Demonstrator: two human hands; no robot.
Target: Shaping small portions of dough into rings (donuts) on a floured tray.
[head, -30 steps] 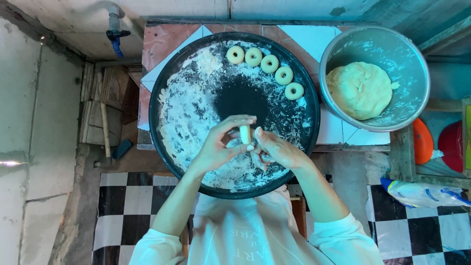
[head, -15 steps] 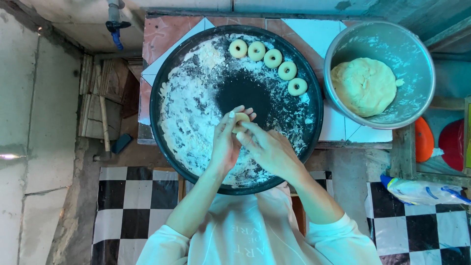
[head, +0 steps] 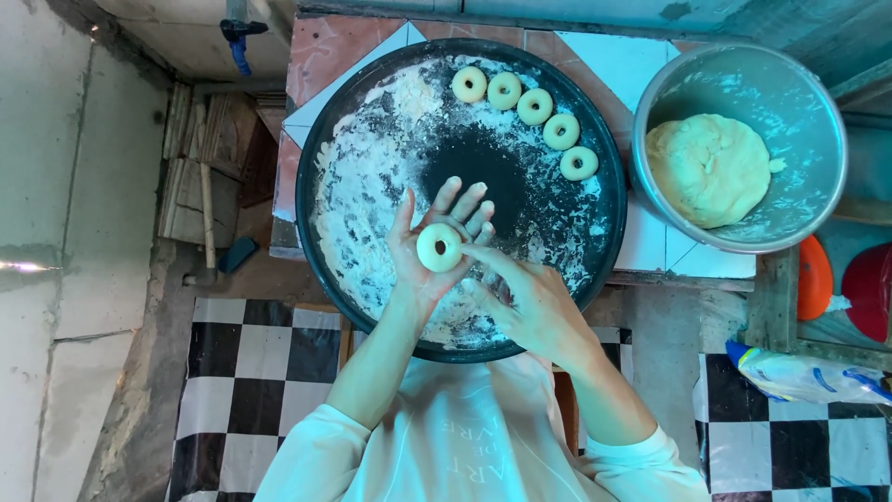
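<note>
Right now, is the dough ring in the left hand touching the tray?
Apart. The head view shows the dough ring lying on the open palm of the left hand, which is raised above the floured black tray; the right hand fingertip touches the ring.

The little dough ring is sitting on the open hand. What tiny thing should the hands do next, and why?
Probably set the dough ring down on the floured black tray, next to the last of the five rings lined along its far edge. The ring already has its hole and lies flat on the open left hand, with the right hand touching its edge, so it looks shaped.
</note>
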